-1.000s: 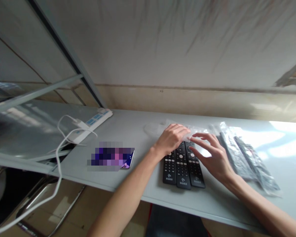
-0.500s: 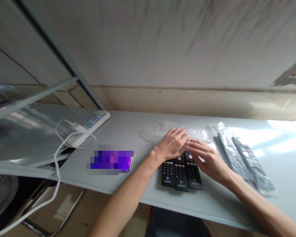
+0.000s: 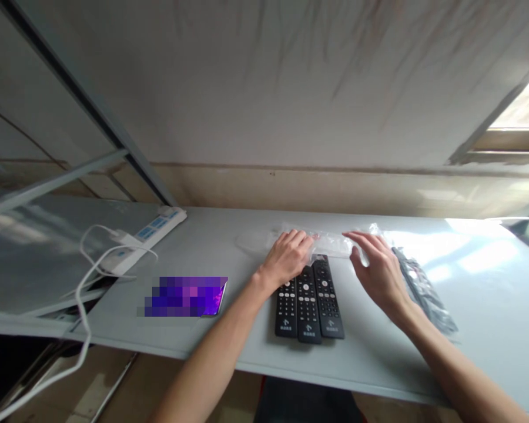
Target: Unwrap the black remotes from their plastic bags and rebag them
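Three black remote controls (image 3: 308,305) lie side by side on the grey table, number keys toward me. My left hand (image 3: 288,254) is over their far ends, its fingers curled closed on a crumpled clear plastic bag (image 3: 330,244). The left remote's upper part is hidden under that hand. To the right, my right hand (image 3: 376,267) hovers open, thumb and fingers apart, with nothing in it. Beyond its wrist lie bagged remotes (image 3: 427,291) in clear plastic, partly covered by my hand and forearm.
A phone (image 3: 187,295) with a purple, pixelated screen lies left of my left forearm. Farther left, a white power strip (image 3: 145,238) has a white cable (image 3: 84,317) hanging over the table's front edge. A metal frame post (image 3: 114,129) and a wall stand behind.
My hands were together over the remotes' far ends and are now apart. The right one moved right and opened, while the left stayed over the remotes. The view shifted slightly right.
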A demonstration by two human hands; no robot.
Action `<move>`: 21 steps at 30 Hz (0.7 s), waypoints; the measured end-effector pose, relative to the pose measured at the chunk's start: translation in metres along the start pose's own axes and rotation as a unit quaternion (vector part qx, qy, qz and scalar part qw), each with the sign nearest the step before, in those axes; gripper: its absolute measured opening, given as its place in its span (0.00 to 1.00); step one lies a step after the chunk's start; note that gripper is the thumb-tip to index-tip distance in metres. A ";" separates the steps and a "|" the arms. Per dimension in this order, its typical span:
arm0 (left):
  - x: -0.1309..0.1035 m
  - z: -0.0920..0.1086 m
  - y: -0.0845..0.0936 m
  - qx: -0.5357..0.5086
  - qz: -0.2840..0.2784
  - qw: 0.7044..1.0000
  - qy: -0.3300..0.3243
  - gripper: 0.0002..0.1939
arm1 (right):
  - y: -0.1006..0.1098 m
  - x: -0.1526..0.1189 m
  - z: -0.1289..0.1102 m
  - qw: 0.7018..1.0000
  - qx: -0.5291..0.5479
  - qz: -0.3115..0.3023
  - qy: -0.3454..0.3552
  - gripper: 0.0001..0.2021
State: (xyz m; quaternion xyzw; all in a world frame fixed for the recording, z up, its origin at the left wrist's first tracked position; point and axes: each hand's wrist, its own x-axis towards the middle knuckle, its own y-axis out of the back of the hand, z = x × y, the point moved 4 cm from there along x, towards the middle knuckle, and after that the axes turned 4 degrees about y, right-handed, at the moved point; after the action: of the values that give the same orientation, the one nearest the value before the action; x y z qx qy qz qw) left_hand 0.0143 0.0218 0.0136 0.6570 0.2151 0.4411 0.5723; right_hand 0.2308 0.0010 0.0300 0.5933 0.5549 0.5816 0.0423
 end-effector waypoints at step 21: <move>0.002 -0.005 -0.012 -0.026 -0.032 0.999 0.004 0.14 | -0.034 -0.016 0.005 0.993 -0.019 -0.115 -0.002 0.19</move>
State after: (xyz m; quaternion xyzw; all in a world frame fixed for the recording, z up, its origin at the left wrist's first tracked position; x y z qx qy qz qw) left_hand 0.0135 0.0290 0.0025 0.6333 0.2266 0.4306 0.6018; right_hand 0.2186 0.0057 -0.0055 0.5263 0.6078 0.5822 0.1212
